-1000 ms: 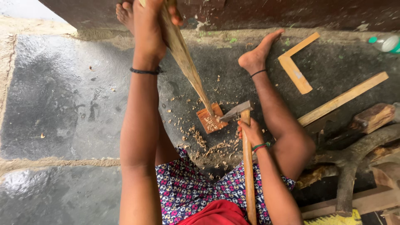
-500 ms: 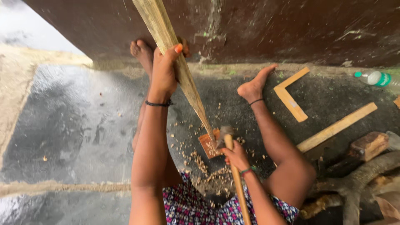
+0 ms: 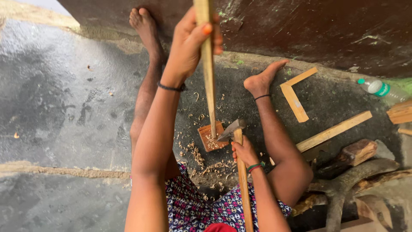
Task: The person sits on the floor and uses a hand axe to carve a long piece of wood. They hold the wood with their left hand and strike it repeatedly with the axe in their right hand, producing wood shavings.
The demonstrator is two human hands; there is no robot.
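**Both grips clenched: one on the stick, one on the hatchet**

The left hand's (image 3: 189, 47) grip is clenching a long wooden stick (image 3: 209, 86), keeping it upright so its lower end is resting on a small wooden block (image 3: 211, 136) on the floor (image 3: 64, 107); the block is likely serving as a chopping base. The right hand (image 3: 244, 151) is grasping the hatchet (image 3: 234, 131) handle close to the head, probably for fine control, with the blade sitting at the stick's tip. Shavings (image 3: 195, 155) are lying around the block, between the person's bare feet. Wooden offcuts (image 3: 332, 131) and a plastic bottle (image 3: 380, 89) are lying well apart, to the right.
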